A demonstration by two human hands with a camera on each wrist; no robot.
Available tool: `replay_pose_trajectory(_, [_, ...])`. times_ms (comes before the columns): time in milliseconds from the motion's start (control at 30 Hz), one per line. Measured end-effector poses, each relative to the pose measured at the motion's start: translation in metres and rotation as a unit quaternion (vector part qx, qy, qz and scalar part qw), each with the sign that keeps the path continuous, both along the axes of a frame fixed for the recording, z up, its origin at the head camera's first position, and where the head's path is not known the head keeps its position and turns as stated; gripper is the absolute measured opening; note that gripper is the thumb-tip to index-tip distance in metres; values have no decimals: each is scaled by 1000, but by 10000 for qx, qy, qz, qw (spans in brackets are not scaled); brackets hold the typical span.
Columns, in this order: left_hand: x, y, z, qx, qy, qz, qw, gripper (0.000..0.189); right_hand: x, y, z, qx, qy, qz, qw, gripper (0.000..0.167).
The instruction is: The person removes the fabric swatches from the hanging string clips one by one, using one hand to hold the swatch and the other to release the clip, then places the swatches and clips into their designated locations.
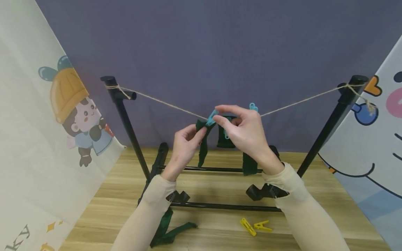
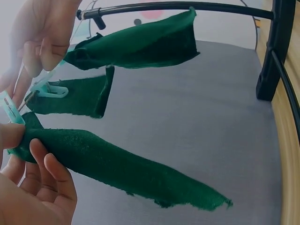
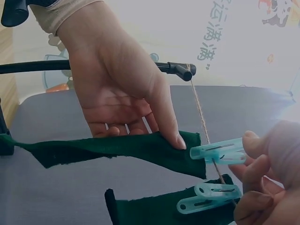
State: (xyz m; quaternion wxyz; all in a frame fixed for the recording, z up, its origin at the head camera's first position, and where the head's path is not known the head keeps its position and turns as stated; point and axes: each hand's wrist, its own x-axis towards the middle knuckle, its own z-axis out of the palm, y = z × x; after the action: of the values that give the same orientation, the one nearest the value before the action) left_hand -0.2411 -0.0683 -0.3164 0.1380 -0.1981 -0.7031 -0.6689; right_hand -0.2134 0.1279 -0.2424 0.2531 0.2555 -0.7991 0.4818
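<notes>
The left hand (image 1: 185, 144) pinches the top of a green strip (image 1: 203, 150) between thumb and fingers at the string (image 1: 169, 104), and the strip hangs below. The right hand (image 1: 246, 130) holds a blue clothespin (image 1: 211, 118) by its handle end, thumb and fingers close together, with the pin's tip over the strip's top. To the right, a second green cloth (image 1: 224, 142) hangs from the string with another blue pin (image 3: 213, 197) on it, and a third green piece (image 1: 250, 164) hangs farther right, partly hidden by the right hand. The string runs between a left post (image 1: 128, 129) and a right post (image 1: 328, 129). On the near part of the wooden counter (image 1: 216, 238), a loose green cloth (image 1: 168, 238) lies left and two yellow clothespins (image 1: 248, 226) lie right
</notes>
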Motion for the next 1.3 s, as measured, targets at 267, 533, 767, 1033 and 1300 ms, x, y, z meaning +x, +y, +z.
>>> replay_pose_trajectory(267, [-1, 1, -1, 171, 61, -133, 9997, 20, 0, 0, -4, -268, 655, -5, 9975, 23])
replay_pose_trajectory(533, [3, 0, -2, 214, 93, -208, 9995, 18, -2, 3, -6, -706, 1244, -52, 9897, 24])
replay_pose_trajectory(767, [5, -2, -3, 220, 119, -198, 9995, 18, 1, 2, -5, -977, 1549, -125, 9830, 23])
replay_pose_trajectory(1033, [8, -4, -5, 157, 117, -43, 9998, 17, 3, 3, -6, -1159, 1629, -114, 9797, 24])
replay_pose_trajectory(1300, [8, -5, -7, 261, 145, 63, 9995, 16, 5, 5, -8, -1137, 1634, -94, 9799, 26])
